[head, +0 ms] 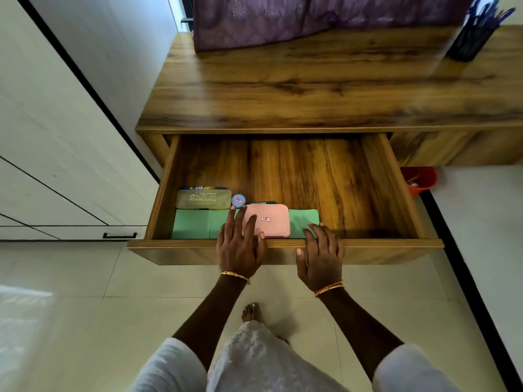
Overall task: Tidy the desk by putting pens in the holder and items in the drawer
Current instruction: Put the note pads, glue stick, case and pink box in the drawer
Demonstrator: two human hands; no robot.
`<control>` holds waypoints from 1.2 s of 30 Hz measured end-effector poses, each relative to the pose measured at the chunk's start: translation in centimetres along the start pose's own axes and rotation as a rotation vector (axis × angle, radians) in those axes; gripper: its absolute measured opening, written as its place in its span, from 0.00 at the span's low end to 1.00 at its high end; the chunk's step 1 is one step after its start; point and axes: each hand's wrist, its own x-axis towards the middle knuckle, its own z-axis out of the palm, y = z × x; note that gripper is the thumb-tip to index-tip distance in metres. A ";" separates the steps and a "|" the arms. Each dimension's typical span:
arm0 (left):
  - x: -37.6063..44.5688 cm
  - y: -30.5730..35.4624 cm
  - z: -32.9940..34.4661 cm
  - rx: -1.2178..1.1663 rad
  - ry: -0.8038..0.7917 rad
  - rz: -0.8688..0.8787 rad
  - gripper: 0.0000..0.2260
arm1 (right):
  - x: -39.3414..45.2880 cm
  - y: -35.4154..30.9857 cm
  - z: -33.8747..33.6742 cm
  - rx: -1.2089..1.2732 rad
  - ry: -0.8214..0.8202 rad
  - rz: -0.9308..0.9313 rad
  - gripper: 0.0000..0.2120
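Soft daylight is being cast evenly across the scene, glare is being thrown on the near-left floor tiles (25, 304), the far-right pen holder (472, 42) is being smeared by blur, and straight edges are being bowed outward.

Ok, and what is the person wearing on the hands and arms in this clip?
Both hands are bare, without gloves or visible rings. The left hand has a thin gold bangle at the wrist. The right hand has a gold bangle alongside an orange-red thread band. Both forearms are uncovered, with pale grey-white sleeves ending about the elbows.
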 end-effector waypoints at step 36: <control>28.4 -2.4 4.7 0.290 0.029 0.206 0.34 | 28.9 2.9 5.8 -0.190 0.100 -0.014 0.25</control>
